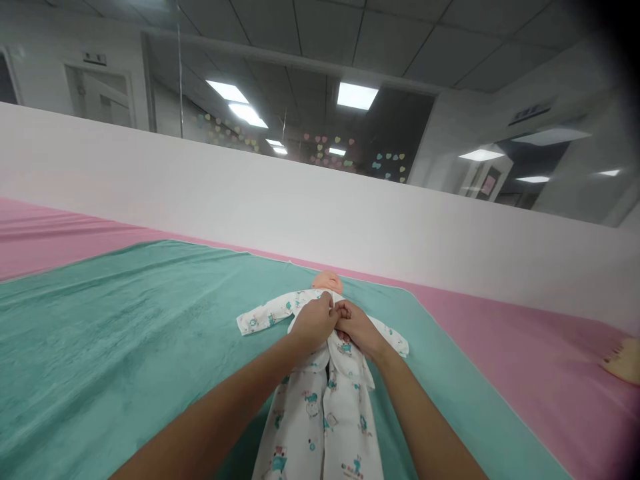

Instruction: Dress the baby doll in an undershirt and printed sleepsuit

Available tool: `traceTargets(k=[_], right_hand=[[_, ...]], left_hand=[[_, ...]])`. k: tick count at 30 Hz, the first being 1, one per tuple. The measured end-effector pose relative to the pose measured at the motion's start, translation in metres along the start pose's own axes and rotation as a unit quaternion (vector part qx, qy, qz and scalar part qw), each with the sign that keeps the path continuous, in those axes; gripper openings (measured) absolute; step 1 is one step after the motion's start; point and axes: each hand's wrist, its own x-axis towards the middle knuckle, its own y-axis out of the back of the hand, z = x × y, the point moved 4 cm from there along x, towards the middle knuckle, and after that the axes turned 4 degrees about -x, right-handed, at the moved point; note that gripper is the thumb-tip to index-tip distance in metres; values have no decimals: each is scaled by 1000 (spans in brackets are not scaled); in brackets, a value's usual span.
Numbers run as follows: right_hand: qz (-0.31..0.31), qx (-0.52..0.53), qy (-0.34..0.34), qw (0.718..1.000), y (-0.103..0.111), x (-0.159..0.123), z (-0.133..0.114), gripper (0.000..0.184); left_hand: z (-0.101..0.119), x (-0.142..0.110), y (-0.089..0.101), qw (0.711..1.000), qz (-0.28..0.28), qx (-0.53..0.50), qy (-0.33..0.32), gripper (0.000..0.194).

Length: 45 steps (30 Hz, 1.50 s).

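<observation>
A baby doll (pixel 327 282) lies on its back on a teal blanket, only its head showing above the clothes. It wears a white long-sleeved baby top (pixel 273 312) with small teal and red prints, sleeves spread to both sides. Matching trousers (pixel 305 417) stretch toward me below it. My left hand (pixel 316 321) and my right hand (pixel 356 327) meet at the top's upper front, fingers pinched on its fabric near the neck opening. The top's lower front edges hang apart. Whatever small part lies between the fingertips is hidden.
The teal blanket (pixel 125 333) is spread over a pink sheet (pixel 500 340). Behind stands a low white wall (pixel 300 207) with glass above it, dotted with heart stickers. A pale object, possibly a foot (pixel 623 360), shows at the right edge.
</observation>
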Motion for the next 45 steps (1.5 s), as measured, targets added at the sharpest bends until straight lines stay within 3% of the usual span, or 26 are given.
traceTargets(k=[14,25,31,37,45], right_hand=[[-18,24,-4,1000,0,-1,0,21],[-13,57,4,998,3,1,6,11],[-7,63,-6,998,5,3,7,14],[-12,54,-16,998,5,2,8,22],[6,49,-19,999,5,2,8,25]], left_hand=[[1,0,-3,996,-39,75,-4,17],[-3,1,-3,999,-12,16,-32,26],[3,-1,-6,992,-24,118,-50,12],[3,-1,-16,973,-11,220,-74,21],[2,-1,-18,967,-11,244,-68,24]])
